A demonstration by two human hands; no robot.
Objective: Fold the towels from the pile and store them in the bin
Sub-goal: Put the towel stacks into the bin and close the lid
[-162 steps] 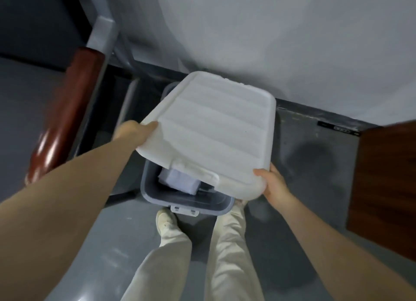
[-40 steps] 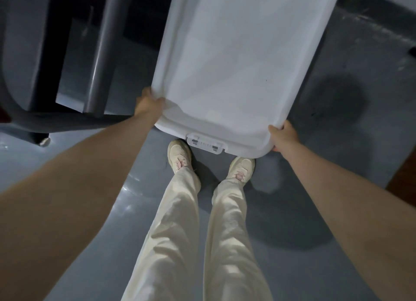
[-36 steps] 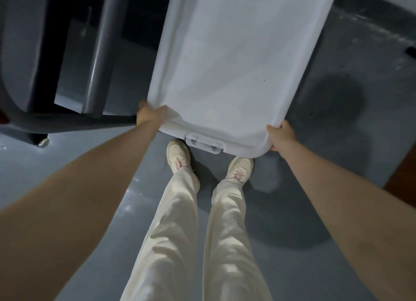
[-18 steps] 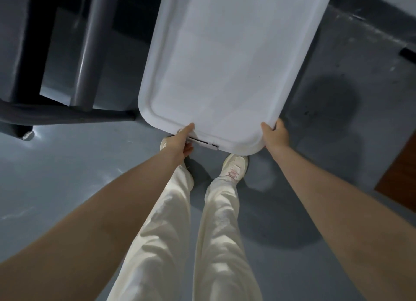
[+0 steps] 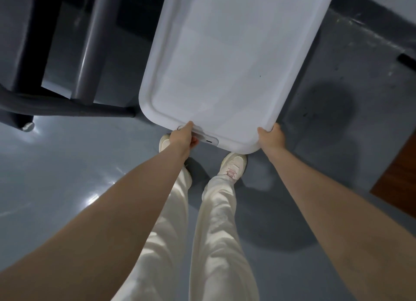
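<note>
The white lid lies flat over the bin on the grey floor, hiding the bin body and the towels inside. My left hand grips the latch at the middle of the lid's near edge, thumb on top and fingers curled under. My right hand holds the lid's near right corner, fingers wrapped over the rim.
A dark metal frame with legs stands to the left of the bin, its bar running along the floor. My feet stand just before the bin. A brown wooden panel sits at the right edge.
The lid came down from a raised tilt onto the bin. My left hand moved from the lid's near left corner to the latch at the middle of the near edge.
</note>
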